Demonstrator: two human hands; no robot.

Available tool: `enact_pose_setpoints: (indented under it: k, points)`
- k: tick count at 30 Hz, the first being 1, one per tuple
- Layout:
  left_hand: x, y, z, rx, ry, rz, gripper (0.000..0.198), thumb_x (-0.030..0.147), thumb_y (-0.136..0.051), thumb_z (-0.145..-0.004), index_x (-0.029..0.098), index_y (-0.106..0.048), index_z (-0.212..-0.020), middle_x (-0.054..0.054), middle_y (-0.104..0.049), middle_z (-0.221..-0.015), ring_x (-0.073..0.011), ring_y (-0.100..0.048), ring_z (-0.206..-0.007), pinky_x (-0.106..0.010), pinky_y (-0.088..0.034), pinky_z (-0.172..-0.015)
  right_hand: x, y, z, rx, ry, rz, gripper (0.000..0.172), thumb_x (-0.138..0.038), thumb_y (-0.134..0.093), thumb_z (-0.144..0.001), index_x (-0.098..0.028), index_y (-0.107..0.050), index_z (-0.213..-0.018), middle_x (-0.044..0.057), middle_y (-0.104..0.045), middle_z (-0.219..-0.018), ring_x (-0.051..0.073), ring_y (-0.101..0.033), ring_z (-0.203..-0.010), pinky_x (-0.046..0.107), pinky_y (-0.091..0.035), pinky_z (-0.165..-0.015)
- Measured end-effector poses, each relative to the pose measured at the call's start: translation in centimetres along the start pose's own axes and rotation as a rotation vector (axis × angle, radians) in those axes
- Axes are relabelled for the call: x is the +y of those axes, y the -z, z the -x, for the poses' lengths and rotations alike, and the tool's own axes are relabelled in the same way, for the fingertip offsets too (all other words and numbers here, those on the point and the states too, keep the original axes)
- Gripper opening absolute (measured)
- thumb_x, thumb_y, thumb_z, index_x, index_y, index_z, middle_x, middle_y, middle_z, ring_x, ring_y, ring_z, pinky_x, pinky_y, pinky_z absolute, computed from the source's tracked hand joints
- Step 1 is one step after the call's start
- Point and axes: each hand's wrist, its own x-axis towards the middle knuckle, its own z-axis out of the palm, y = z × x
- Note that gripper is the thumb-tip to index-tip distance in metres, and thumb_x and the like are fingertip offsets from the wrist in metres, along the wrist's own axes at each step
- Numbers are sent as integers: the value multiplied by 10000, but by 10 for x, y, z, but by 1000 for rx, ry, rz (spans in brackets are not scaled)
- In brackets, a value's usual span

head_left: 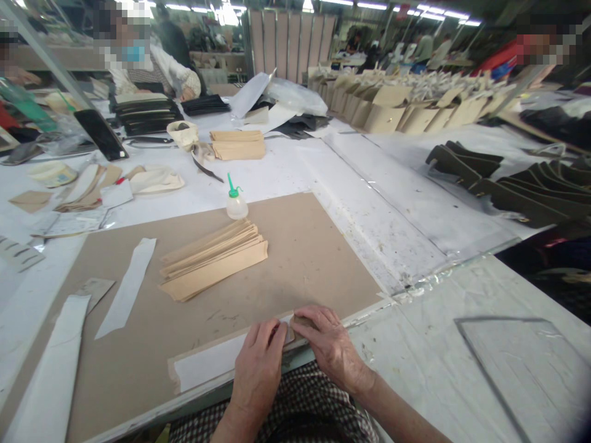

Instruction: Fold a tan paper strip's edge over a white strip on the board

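A tan strip with a white backing piece (207, 364) on its upper face lies along the front edge of the brown board (295, 271). My left hand (259, 363) presses on its right part, thumb and fingers pinched together on it. At the strip's right end, my right hand (330, 344) has curled fingers gripping the tip, where a bit of tan shows. The fingertips of both hands nearly meet, partly hiding that end. Beyond them rests a fanned stack of tan strips (215, 261), with a squeeze bottle with a green nozzle (237, 204) behind it.
Loose white strips (127, 289) lie on the board's left side. A phone (100, 134) leans against a pole. Dark stacked pieces (146, 114) sit in front of a masked person (157, 67). Rows of beige bags (383, 111) stand at the back, dark pieces (530, 184) at right.
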Motion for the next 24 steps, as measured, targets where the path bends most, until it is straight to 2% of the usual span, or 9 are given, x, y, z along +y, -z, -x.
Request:
enact_pose_setpoints:
  k: [5, 9, 11, 15, 24]
  points:
    - [1, -1, 0, -22, 10, -37, 332, 90, -440, -954, 159, -615, -1228, -95, -634, -1098, -223, -583, -939, -328, -568, -777, 4, 0, 0, 10, -19, -68, 413, -73, -458, -955, -291, -680, -1228, 91, -584, -1284, 257, -547, -1171, 458, -509, -963]
    - [1, -3, 0, -44, 19, -46, 379, 67, -480, -931, 160, -599, -1279, -95, -627, -1134, -230, -574, -953, -329, -570, -771, 8, 0, -1, 114, -125, -186, 377, -55, -447, -952, -272, -713, -1107, 87, -576, -1299, 234, -549, -1208, 426, -524, -984]
    - [0, -5, 1, -48, 17, -50, 393, 56, -486, -923, 162, -598, -1284, -95, -624, -1138, -233, -571, -950, -335, -571, -771, 10, -2, -1, 144, -163, -182, 367, -52, -439, -954, -253, -697, -1121, 100, -571, -1303, 235, -544, -1217, 425, -527, -986]
    - [0, -8, 3, -65, 29, -54, 391, 71, -482, -936, 171, -593, -1297, -99, -616, -1149, -236, -572, -955, -341, -566, -786, 12, -4, -4, 99, -137, -128, 392, -32, -439, -945, -247, -663, -1185, 103, -554, -1324, 250, -516, -1232, 467, -496, -1023]
    - [0, -13, 6, -58, 55, -48, 402, 94, -471, -955, 200, -583, -1326, -99, -606, -1178, -229, -579, -967, -342, -549, -813, 13, -3, -12, 39, -116, -67, 379, -32, -451, -952, -251, -660, -1180, 93, -581, -1265, 255, -525, -1170, 464, -481, -993]
